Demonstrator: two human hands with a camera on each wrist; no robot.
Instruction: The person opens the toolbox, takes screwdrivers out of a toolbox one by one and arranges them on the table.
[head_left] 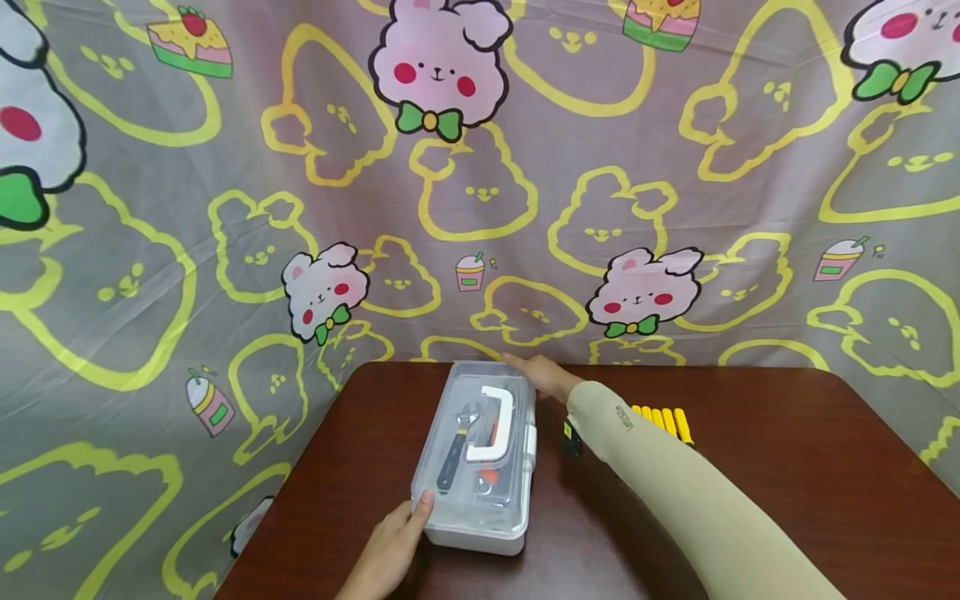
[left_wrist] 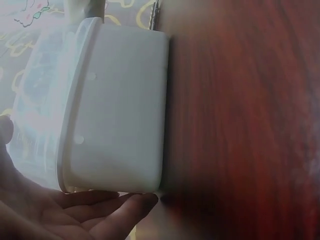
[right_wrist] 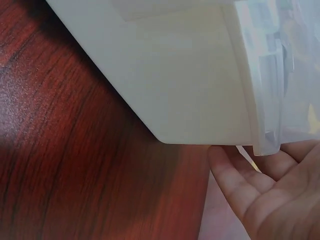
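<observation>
A toolbox (head_left: 480,518) with a white base and a clear lid lies lengthwise on the table, its lid closed and its white handle (head_left: 501,425) folded flat. Through the lid show an adjustable wrench (head_left: 456,450) with a dark grip and a tool with orange parts (head_left: 489,477). At the near left corner my left hand (head_left: 393,533) grips the box, thumb up at the lid's edge and fingers (left_wrist: 107,215) along the side wall. My right hand (head_left: 543,375) holds the far right corner, its fingers (right_wrist: 235,180) bent against the end wall.
Right of the toolbox, partly behind my sleeve (head_left: 660,475), lie several yellow-handled tools (head_left: 667,421) in a row. A small black and yellow object (head_left: 572,437) sits by the forearm. Patterned cloth (head_left: 480,192) hangs behind the dark red wooden table (head_left: 780,450) and on the left.
</observation>
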